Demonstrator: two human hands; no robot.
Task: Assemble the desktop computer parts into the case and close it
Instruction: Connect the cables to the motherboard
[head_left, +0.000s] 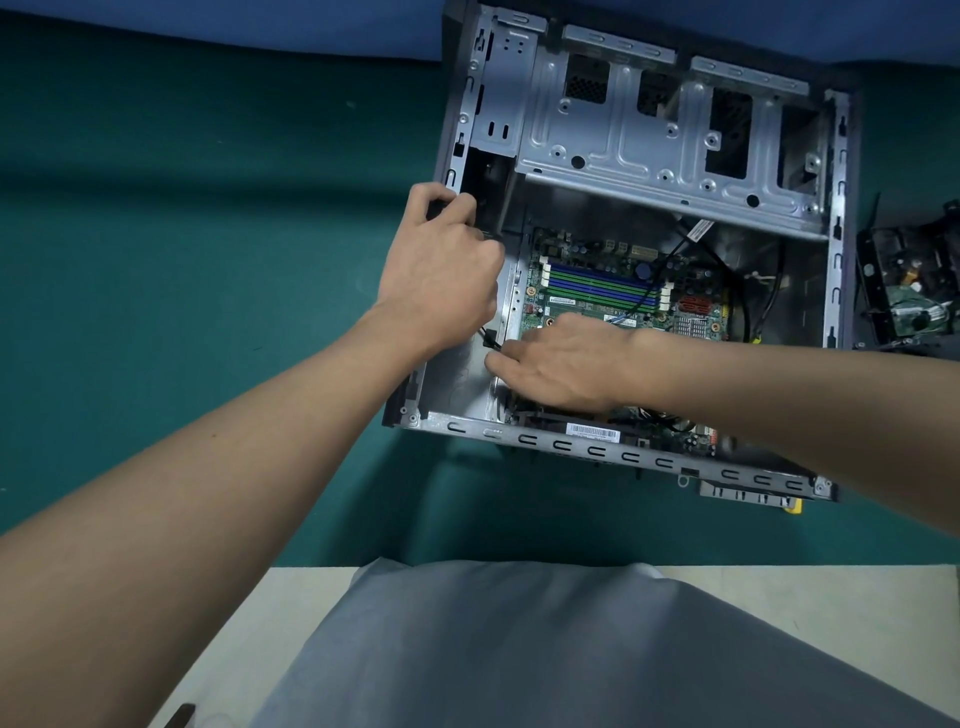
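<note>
One open, boxy steel case (649, 140) flat on green felt table (156, 208), green motherboard (613, 280) inside. Left hand (441, 275) curled over the case's left wall; right hand (561, 358) pinching thin black cable (488, 340).

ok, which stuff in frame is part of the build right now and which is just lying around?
In use:
- open case
- motherboard
- thin black cable, at both hands
- left hand, right hand

Lying about:
- black part with wires, right of the case
- flat panel under its near edge
- green mat
</note>
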